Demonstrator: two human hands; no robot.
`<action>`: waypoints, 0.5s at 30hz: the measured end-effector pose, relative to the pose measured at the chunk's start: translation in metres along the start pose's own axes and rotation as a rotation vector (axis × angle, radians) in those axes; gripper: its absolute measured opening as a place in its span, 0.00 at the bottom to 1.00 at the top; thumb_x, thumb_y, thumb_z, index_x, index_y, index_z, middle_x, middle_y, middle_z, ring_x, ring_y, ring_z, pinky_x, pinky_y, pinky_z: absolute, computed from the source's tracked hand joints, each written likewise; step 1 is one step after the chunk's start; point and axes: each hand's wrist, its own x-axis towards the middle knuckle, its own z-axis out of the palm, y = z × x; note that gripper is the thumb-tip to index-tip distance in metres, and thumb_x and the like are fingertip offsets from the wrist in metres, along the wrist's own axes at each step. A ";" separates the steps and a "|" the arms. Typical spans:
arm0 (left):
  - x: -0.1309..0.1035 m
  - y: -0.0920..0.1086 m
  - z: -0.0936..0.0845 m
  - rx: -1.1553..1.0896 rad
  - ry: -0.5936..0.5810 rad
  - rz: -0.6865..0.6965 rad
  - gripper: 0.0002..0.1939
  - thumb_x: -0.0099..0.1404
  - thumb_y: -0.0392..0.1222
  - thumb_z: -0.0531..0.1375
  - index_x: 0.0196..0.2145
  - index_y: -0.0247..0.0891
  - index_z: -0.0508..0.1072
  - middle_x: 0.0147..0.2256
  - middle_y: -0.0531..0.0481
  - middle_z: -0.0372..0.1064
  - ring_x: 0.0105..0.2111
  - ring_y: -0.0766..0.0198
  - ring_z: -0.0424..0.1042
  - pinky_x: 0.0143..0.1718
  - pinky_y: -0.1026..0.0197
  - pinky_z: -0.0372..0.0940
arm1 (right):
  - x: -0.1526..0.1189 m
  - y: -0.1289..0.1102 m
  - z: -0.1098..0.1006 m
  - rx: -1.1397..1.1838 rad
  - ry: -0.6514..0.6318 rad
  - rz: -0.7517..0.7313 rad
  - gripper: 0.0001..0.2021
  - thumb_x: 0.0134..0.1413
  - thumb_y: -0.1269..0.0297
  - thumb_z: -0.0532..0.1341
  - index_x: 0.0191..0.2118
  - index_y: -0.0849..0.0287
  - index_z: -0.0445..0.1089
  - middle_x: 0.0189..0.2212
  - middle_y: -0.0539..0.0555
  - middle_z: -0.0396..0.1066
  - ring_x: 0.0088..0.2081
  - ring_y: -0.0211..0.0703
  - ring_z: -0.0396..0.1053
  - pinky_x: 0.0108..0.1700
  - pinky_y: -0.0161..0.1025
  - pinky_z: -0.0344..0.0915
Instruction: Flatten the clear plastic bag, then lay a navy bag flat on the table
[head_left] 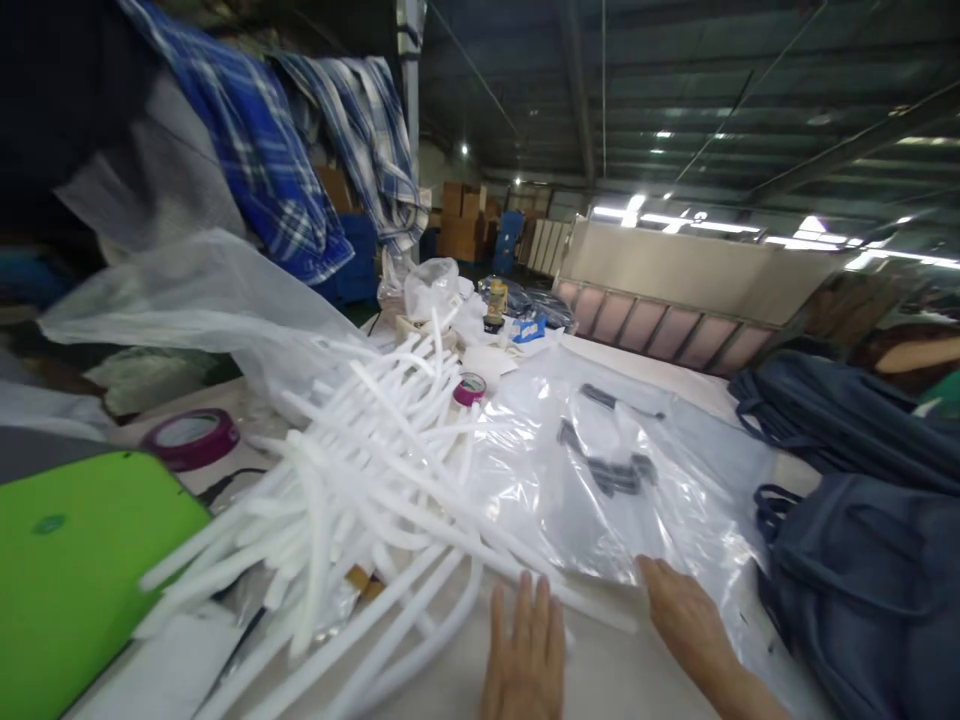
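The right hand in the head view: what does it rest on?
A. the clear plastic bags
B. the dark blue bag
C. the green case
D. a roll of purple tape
A: the right hand lies flat on the near edge of the clear plastic bags, apart from the dark blue bag.

We are holding both hands low at the near edge of the view, palms down. We are keeping the left hand (pixel 526 655) flat, its fingers (pixel 525 610) extended straight, close together and pointing away from us. We are angling the right hand (pixel 684 612) inward, its fingertips directed up and to the left, its fingers likewise open and gripping nothing. We are extending the bare right forearm (pixel 742 690) from the lower right. The hands are lying apart, side by side.
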 end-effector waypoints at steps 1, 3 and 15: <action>0.018 -0.016 -0.009 0.074 0.022 0.034 0.28 0.67 0.34 0.52 0.64 0.33 0.52 0.65 0.34 0.42 0.66 0.41 0.36 0.63 0.28 0.34 | 0.000 0.003 0.000 0.000 -0.007 -0.001 0.20 0.47 0.88 0.48 0.33 0.60 0.71 0.23 0.49 0.71 0.24 0.38 0.70 0.29 0.33 0.64; 0.046 -0.047 -0.027 0.440 -0.007 0.229 0.28 0.66 0.32 0.50 0.63 0.28 0.53 0.63 0.31 0.48 0.65 0.39 0.41 0.61 0.27 0.41 | 0.001 0.010 0.001 -0.002 -0.016 -0.009 0.20 0.48 0.87 0.48 0.33 0.59 0.72 0.24 0.50 0.72 0.25 0.38 0.71 0.29 0.32 0.65; 0.091 -0.140 -0.149 0.769 -0.204 0.309 0.22 0.63 0.22 0.47 0.46 0.36 0.72 0.48 0.40 0.71 0.53 0.52 0.66 0.60 0.40 0.52 | -0.010 0.030 -0.008 -0.033 0.056 -0.022 0.22 0.49 0.84 0.44 0.34 0.60 0.74 0.27 0.53 0.75 0.27 0.42 0.74 0.29 0.35 0.69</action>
